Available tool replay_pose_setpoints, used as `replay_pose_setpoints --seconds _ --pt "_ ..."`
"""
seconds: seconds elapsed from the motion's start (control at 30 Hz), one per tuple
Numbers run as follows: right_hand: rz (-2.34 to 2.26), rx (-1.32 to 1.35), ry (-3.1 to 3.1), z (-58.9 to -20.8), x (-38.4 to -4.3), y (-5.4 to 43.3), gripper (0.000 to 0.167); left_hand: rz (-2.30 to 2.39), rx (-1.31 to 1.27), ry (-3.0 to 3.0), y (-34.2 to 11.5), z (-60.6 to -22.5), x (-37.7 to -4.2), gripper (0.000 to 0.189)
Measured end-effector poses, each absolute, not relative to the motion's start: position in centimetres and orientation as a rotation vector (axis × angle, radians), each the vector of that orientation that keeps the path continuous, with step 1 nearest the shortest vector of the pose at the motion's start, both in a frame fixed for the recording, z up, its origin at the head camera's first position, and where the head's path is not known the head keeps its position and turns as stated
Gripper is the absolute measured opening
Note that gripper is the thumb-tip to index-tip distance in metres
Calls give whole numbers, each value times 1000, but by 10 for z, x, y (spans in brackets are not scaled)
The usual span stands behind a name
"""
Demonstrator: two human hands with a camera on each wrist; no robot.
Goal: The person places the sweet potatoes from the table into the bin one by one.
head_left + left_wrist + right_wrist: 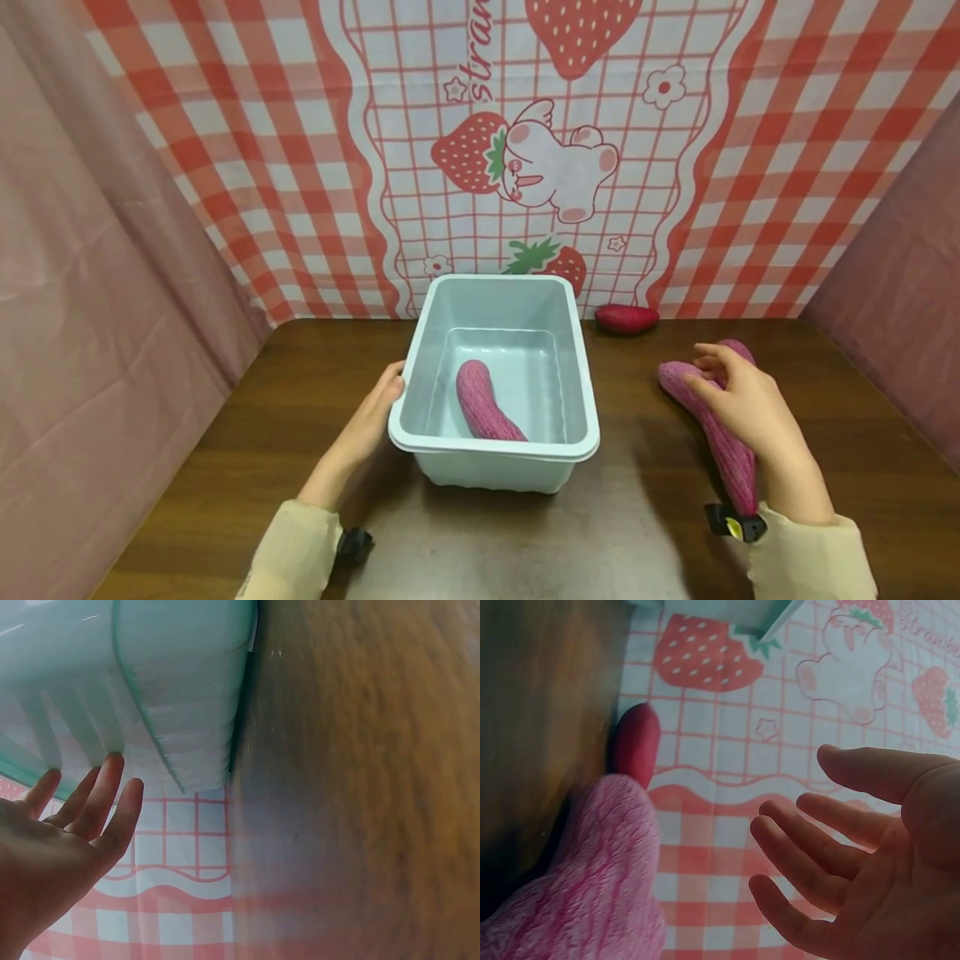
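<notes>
A pale blue-green plastic bin (495, 468) stands upright on the table, with one long, curved, pink-purple vegetable (483, 404) inside, much like an eggplant. My left hand (367, 421) is at the bin's left side; in the left wrist view its fingertips (114, 761) lie against or very near the wall. To the right, my right hand (753, 408) hovers over two similar pink-purple vegetables (723, 446), partly covering them. Its fingers (802, 855) are loosely bent and apart from the thumb in the right wrist view, holding nothing.
A smaller dark red vegetable (627, 318), smooth-skinned, lies at the table's back edge, right of the bin. Behind the wooden table (300, 392) hangs a red-and-white checked cloth (277, 167) with strawberry prints. Pink curtains (105, 333) flank both sides.
</notes>
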State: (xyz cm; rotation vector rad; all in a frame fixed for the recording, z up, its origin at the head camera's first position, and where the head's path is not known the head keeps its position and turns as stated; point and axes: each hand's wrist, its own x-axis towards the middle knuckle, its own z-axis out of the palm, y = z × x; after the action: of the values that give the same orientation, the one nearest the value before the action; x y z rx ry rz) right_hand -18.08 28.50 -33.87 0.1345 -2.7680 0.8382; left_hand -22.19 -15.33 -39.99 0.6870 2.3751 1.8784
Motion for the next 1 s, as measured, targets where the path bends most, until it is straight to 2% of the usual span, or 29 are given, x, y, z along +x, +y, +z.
replay_pose_setpoints --seconds 0.53,1.0 --pt "809 103 -2790 -356 -188 300 48 1888 704 2372 -152 -400 -223 43" --pt "870 7 -2939 -368 -192 315 58 1879 690 2396 -151 -399 -221 42"
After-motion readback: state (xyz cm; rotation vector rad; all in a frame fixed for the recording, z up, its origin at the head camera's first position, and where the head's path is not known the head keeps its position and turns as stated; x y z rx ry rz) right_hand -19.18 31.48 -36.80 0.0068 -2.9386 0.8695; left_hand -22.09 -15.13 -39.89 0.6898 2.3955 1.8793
